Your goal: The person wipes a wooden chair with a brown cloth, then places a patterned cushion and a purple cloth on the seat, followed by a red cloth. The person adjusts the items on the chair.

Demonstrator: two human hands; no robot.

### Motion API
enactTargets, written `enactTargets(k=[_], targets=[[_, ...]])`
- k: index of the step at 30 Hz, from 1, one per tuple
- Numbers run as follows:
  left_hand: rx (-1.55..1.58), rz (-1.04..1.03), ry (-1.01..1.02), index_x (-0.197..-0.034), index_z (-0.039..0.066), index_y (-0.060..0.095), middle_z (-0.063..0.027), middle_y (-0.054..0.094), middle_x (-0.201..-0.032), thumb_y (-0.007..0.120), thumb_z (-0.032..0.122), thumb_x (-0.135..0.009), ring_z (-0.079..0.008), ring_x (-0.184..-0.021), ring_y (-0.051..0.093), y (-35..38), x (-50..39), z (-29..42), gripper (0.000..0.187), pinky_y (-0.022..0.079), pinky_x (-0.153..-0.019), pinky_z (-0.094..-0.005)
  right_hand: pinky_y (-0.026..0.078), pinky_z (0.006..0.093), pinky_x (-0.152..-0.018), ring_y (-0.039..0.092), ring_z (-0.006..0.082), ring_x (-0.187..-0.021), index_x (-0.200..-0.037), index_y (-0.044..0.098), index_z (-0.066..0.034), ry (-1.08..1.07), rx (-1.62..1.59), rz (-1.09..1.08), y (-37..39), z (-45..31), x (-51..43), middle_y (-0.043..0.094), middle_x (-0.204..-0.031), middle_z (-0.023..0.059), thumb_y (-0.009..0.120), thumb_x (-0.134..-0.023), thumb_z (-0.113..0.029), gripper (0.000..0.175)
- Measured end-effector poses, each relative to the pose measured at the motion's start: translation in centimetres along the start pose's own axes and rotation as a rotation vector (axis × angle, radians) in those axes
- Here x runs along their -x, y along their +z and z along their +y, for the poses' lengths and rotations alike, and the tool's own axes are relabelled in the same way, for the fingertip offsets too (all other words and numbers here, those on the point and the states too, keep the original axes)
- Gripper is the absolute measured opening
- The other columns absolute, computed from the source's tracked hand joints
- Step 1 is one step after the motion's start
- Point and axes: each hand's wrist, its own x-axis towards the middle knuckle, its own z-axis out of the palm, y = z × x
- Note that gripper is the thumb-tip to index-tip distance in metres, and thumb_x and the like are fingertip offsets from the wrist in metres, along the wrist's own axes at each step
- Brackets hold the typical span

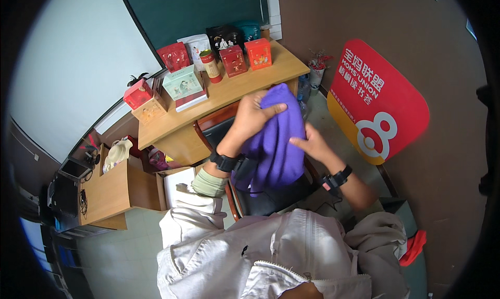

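A purple cloth point(275, 142) hangs in loose vertical folds in front of me, above a black-seated wooden chair point(265, 199). My left hand point(254, 111) grips it near its upper end, thumb across the front and fingers partly hidden. Lower down, at the cloth's right edge, my right hand point(314, 144) pinches it with the thumb in front; the other fingers are mostly behind the fabric. Each wrist wears a black strap with a small device.
Beyond the chair stands a wooden desk point(230, 90) bearing several gift boxes, pouches and a canister point(211, 66). A red sign board point(375, 103) leans at right by the wall. A second desk point(105, 193) holds a monitor and cables at left. An open carton point(177, 183) sits between.
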Motion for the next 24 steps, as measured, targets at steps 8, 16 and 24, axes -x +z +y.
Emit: enactTargets(k=[8,16,24], targets=[[0.122,0.151,0.042,-0.096,-0.002,0.065,-0.0042,0.068,-0.085,0.072,0.003,-0.080,-0.0104,-0.073,0.062,-3.5,0.6,3.7,0.017,0.051,-0.069,-0.0246,0.043,0.0336,-0.092,0.059,0.0254,-0.103,-0.121,0.054,0.0025,0.215,0.118,0.212,0.5,10.4,5.1,0.064,-0.109,0.0168,0.052,-0.078,-0.002,0.043],[0.159,0.231,0.075,-0.097,-0.002,0.064,-0.0052,0.068,-0.086,0.072,0.004,-0.080,-0.0114,-0.072,0.063,-4.9,1.3,3.0,0.019,0.052,-0.068,-0.0250,0.046,0.0430,-0.090,0.061,0.0307,-0.103,-0.116,0.059,-0.0020,0.748,-0.348,0.472,-2.3,12.3,6.2,0.065,-0.106,0.0132,0.047,-0.075,0.001,0.042],[0.203,0.227,0.085,-0.099,-0.002,0.063,-0.0056,0.067,-0.087,0.071,0.002,-0.080,-0.0122,-0.073,0.063,-6.3,2.0,2.4,0.021,0.052,-0.068,-0.0259,0.042,0.0496,-0.099,0.056,0.0299,-0.114,-0.121,0.052,0.0011,0.536,-1.120,0.139,-1.2,11.8,7.8,0.059,-0.121,0.0154,0.040,-0.096,-0.030,0.041]])
